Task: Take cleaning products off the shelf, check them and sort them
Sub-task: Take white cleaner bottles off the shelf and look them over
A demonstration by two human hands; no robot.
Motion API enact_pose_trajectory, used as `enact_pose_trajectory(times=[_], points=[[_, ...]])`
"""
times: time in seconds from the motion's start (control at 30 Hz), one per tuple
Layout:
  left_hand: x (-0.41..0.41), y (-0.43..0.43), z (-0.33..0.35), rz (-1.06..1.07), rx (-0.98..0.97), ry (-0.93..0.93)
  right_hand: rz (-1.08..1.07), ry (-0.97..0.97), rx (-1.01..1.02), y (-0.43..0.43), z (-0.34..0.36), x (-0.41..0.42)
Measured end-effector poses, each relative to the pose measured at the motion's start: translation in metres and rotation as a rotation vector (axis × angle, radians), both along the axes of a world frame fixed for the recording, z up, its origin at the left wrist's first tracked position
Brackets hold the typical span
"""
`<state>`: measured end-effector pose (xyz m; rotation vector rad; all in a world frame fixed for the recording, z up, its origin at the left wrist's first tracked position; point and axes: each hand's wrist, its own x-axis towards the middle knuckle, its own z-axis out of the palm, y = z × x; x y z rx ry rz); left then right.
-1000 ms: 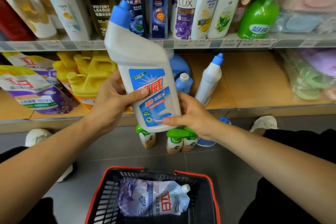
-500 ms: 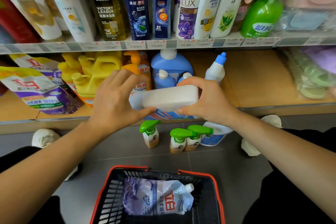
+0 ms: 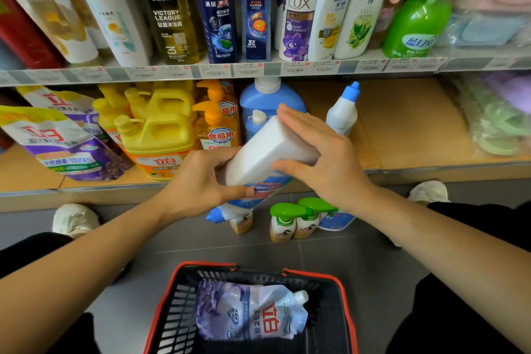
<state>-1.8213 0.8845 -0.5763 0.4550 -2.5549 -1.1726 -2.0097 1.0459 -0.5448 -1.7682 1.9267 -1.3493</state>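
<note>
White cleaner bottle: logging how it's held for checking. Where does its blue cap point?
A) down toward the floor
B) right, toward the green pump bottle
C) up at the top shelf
A: the white cleaner bottle is held upside down between the left hand and right hand, its blue cap at the low end.

Both forearms extended forward, left hand gripping white bottle — right hand clasping its base
</note>
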Motion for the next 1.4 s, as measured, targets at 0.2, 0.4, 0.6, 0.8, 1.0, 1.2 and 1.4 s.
enact_pose_trajectory(times=[0.2,0.4,0.6,0.8,1.0,1.2,1.4], points=[[-0.005,0.007,-0.001,0.056,0.183,0.158,0.047,0.193,-0.231,0.000,0.001,-0.008],[-0.007,0.008,-0.003,0.079,0.204,0.198,-0.029,0.144,-0.329,0.004,0.008,-0.013],[-0.006,0.008,-0.001,0.081,0.184,0.212,-0.040,-0.175,-0.112,0.005,0.014,-0.013],[-0.007,0.010,0.001,0.069,0.191,0.218,0.004,-0.682,0.009,-0.002,0.016,-0.018],[-0.010,0.012,0.005,0.052,0.196,0.242,-0.119,-0.749,-0.037,-0.008,0.014,-0.028],[-0.014,0.011,0.007,0.057,0.251,0.265,-0.181,-0.804,-0.030,-0.011,0.014,-0.033],[-0.020,0.010,0.004,0.092,0.462,0.327,-0.090,-0.983,-0.100,-0.012,0.016,-0.036]])
